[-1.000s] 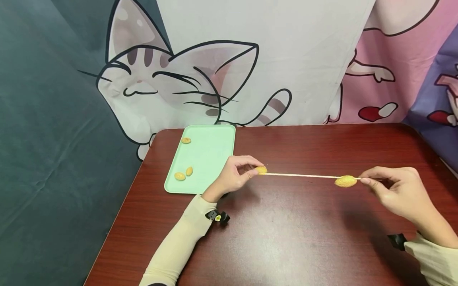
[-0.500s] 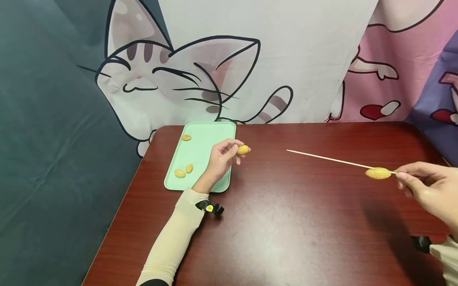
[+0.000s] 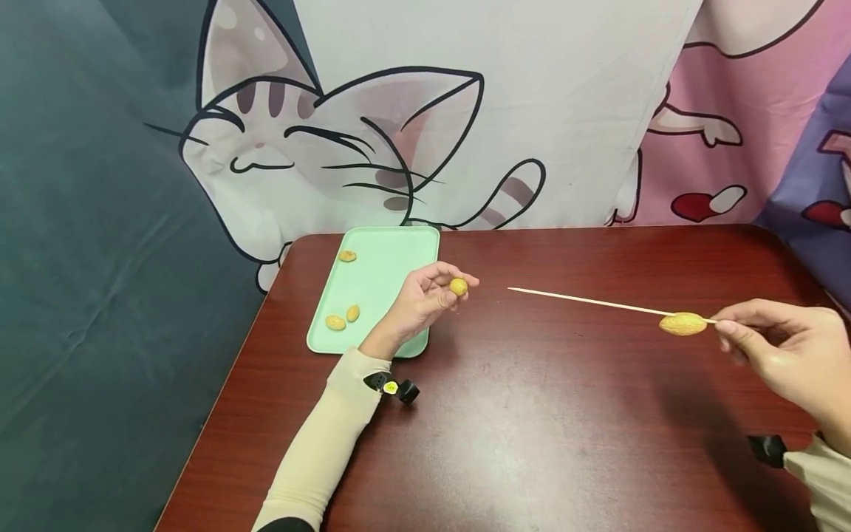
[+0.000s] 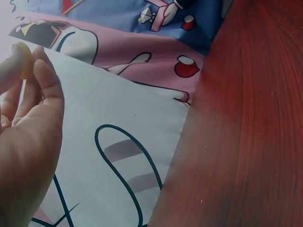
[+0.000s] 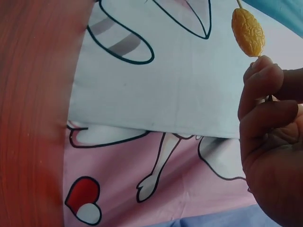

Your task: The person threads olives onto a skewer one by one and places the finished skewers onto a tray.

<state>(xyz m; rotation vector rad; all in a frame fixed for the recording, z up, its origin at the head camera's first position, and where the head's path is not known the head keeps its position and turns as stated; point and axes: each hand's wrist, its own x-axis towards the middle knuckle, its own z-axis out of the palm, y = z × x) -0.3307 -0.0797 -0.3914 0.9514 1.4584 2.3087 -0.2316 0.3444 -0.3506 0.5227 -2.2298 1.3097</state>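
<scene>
In the head view my left hand (image 3: 422,303) pinches a small yellow dried fruit (image 3: 458,287) between thumb and fingers, over the tray's right side. My right hand (image 3: 791,347) grips the near end of a thin wooden skewer (image 3: 588,300), whose bare tip points left, a short gap from that fruit. Close to the right fingertips, a larger wrinkled dried fruit (image 3: 683,324) is threaded on the skewer. The right wrist view shows this wrinkled fruit (image 5: 248,33) just above the fingertips. Fingers partly cover the left hand's fruit (image 4: 27,61) in the left wrist view.
A pale green tray (image 3: 382,240) lies at the table's back left. On it are a brownish dried fruit (image 3: 347,256) and two yellow ones, one dried fruit (image 3: 335,323) beside another dried fruit (image 3: 353,313). Cartoon-printed cloth (image 3: 565,111) hangs behind the brown table (image 3: 532,428).
The left hand's fruit, at the skewer's tip a second ago, came apart from it as the hands separated. Since then both hands have moved slightly closer, and that fruit has turned end-on.
</scene>
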